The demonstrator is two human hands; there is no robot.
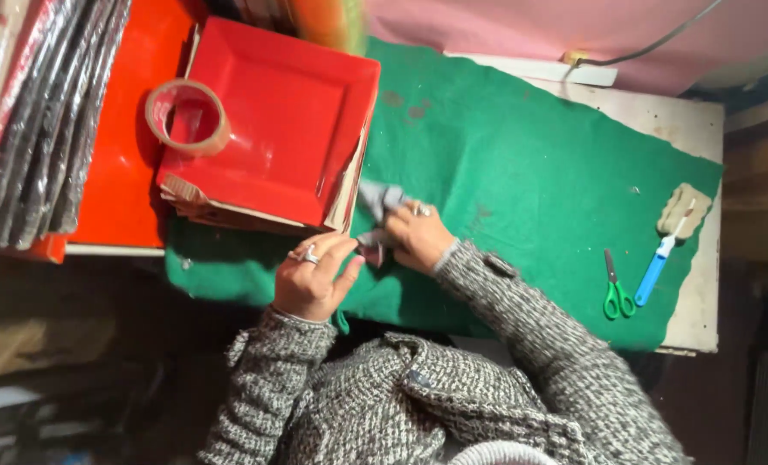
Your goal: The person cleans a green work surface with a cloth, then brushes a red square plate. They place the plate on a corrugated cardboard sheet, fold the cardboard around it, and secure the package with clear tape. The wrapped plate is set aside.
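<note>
- Closest in, the right hand [420,234] is closed over one small grey cloth [379,203], pressing it onto the green felt mat [522,172]; a ring shows on one finger.
- Just beside it, the left hand [311,277] has its fingers curled loosely, fingertips touching the lower end of the same cloth; it wears one ring, and whether it truly grips the cloth cannot be told.
- That cloth lies near the mat's front edge, right against the corner of the stack of red square trays [285,120].
- On top of the stack, at its far-left corner, sits one roll of brown tape [188,116], lying flat.
- Under the trays, cardboard-coloured layers show at the stack's edge; how many trays there are cannot be counted.
- Towards the right end of the table [690,120], one pair of green-handled scissors [616,288] lies on the mat, closed.
- Just beside them lies one blue-handled tool [657,263], its tip touching one beige sponge [684,209] at the mat's right edge.
- Both sleeves are grey speckled knit.
</note>
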